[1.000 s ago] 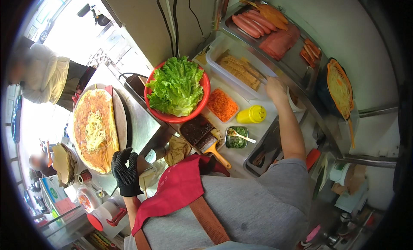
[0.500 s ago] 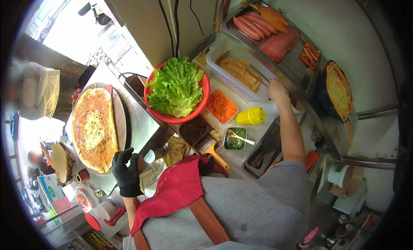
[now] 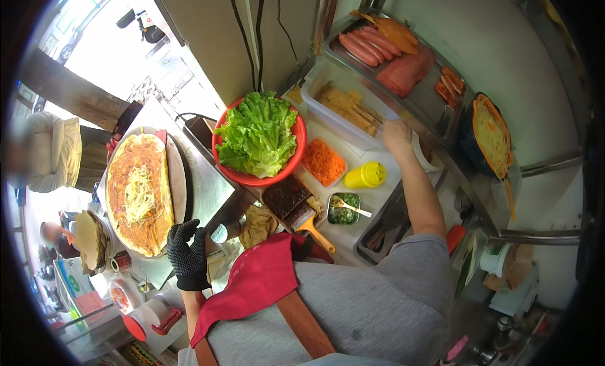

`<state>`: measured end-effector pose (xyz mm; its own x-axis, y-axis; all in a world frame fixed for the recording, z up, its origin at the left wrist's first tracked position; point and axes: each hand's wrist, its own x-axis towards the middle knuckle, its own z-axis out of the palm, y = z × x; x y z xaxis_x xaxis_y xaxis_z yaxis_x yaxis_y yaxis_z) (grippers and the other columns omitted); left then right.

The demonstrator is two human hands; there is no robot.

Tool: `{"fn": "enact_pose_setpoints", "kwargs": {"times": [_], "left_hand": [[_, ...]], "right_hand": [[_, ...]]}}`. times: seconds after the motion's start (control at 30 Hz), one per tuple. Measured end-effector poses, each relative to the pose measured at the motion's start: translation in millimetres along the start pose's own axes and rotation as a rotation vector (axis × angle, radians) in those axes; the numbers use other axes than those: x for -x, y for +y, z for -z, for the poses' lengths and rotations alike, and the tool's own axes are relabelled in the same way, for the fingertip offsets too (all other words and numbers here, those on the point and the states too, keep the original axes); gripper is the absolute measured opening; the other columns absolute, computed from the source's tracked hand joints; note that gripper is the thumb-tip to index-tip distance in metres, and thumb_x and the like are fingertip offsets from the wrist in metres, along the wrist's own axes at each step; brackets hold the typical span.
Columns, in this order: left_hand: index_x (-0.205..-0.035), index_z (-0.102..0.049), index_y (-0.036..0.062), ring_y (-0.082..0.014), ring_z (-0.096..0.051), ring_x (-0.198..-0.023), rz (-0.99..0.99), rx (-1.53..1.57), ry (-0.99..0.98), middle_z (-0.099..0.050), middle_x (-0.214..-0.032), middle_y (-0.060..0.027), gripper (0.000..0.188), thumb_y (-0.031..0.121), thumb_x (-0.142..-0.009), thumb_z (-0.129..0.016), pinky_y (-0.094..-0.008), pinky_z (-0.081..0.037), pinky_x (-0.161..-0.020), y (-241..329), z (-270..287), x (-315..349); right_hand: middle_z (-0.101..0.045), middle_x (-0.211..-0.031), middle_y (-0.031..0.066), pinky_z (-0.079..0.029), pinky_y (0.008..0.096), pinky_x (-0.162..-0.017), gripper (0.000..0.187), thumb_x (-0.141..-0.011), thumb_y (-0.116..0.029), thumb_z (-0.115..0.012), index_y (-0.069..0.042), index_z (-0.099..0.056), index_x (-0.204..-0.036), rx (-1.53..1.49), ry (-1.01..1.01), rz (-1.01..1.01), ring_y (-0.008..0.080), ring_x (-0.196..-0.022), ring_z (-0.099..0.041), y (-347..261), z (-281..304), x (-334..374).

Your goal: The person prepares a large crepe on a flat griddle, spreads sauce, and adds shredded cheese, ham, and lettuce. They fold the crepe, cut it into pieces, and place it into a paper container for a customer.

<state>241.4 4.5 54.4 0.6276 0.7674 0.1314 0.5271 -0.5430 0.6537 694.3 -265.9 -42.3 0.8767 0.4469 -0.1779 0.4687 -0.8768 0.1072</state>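
At nine o'clock, a round filled pancake [image 3: 135, 218] is lying on a dark-edged griddle plate [image 3: 179, 183] set on a metal counter [image 3: 211, 170], with pale shreds [image 3: 140, 199] heaping at its middle. At eight o'clock, the gloved left hand [image 3: 188, 259] is hovering by the pancake's near edge, fingers curling with little gap; whether they are pinching anything, I cannot tell. At two o'clock, the bare right hand [image 3: 397, 136] is closing around a slim metal utensil [image 3: 376, 116], whose tip is reaching into a clear tub [image 3: 321, 107] of tan strips [image 3: 348, 106]. The white worktop [image 3: 382, 203] is carrying a yellow bottle [image 3: 365, 175] at three o'clock; a red bowl [image 3: 300, 153] of lettuce [image 3: 258, 133] is sitting at eleven. A meat-laden tray [image 3: 413, 104] is standing at one o'clock, before a pale wall [image 3: 535, 95]. Daylight is flooding in at ten, and another person [image 3: 50, 155] is standing at nine, beyond the counter.
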Motion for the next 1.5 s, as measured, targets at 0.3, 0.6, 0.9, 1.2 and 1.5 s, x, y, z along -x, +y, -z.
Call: {"fn": "enact_pose_setpoints", "kwargs": {"times": [0.3,0.6,0.9,1.2,1.5], "left_hand": [[-0.094,-0.066,0.0025,-0.0201,-0.061,-0.079,0.012,0.005,-0.011,-0.06,-0.085,-0.009,0.019,0.006,-0.076,-0.069,-0.0297,-0.049,-0.073,-9.3,1.9,5.0],[-0.094,-0.066,0.002,-0.0196,-0.062,-0.079,0.035,0.004,-0.017,-0.06,-0.084,-0.0093,0.019,0.007,-0.076,-0.07,-0.0294,-0.049,-0.073,-0.8,6.1,6.5],[-0.094,-0.066,0.0023,-0.0213,-0.061,-0.079,0.034,-0.022,-0.012,-0.06,-0.085,-0.0097,0.019,0.008,-0.076,-0.071,-0.03,-0.049,-0.072,-4.1,4.8,8.9],[-0.093,-0.066,0.0027,-0.0235,-0.06,-0.079,0.061,-0.024,-0.012,-0.06,-0.084,-0.0101,0.019,0.01,-0.076,-0.07,-0.0324,-0.047,-0.074,-2.6,3.6,10.4],[-0.092,-0.067,0.0029,-0.0226,-0.06,-0.079,0.029,-0.008,-0.013,-0.061,-0.083,-0.0099,0.018,0.01,-0.076,-0.071,-0.0318,-0.047,-0.073,-0.3,5.1,7.2]], "right_hand": [[-0.064,-0.097,0.0225,-0.048,0.0456,-0.08,0.028,-0.091,-0.015,-0.042,0.0,-0.065,-0.097,-0.203,0.088,-0.085,0.0379,-0.091,-0.062,-1.9,8.3,4.1],[-0.069,-0.094,0.0145,-0.053,0.0393,-0.075,0.026,-0.087,-0.013,-0.045,-0.007,-0.071,-0.091,0.066,0.051,0.003,0.0281,-0.09,-0.066,-15.3,-11.0,-16.9],[-0.069,-0.09,0.0149,-0.052,0.0394,-0.074,0.031,-0.092,-0.017,-0.041,-0.005,-0.07,-0.089,0.03,0.112,0.008,0.0272,-0.086,-0.067,-20.5,-12.2,-16.4],[-0.065,-0.095,0.0203,-0.05,0.0489,-0.075,0.031,-0.095,-0.019,-0.038,-0.003,-0.063,-0.102,-0.167,0.084,-0.091,0.0372,-0.089,-0.063,-1.7,-6.8,-14.6],[-0.065,-0.099,0.0188,-0.051,0.0459,-0.078,0.027,-0.093,-0.015,-0.041,-0.004,-0.063,-0.102,-0.062,0.052,-0.064,0.0352,-0.093,-0.063,-9.5,-3.9,-18.2]]}}
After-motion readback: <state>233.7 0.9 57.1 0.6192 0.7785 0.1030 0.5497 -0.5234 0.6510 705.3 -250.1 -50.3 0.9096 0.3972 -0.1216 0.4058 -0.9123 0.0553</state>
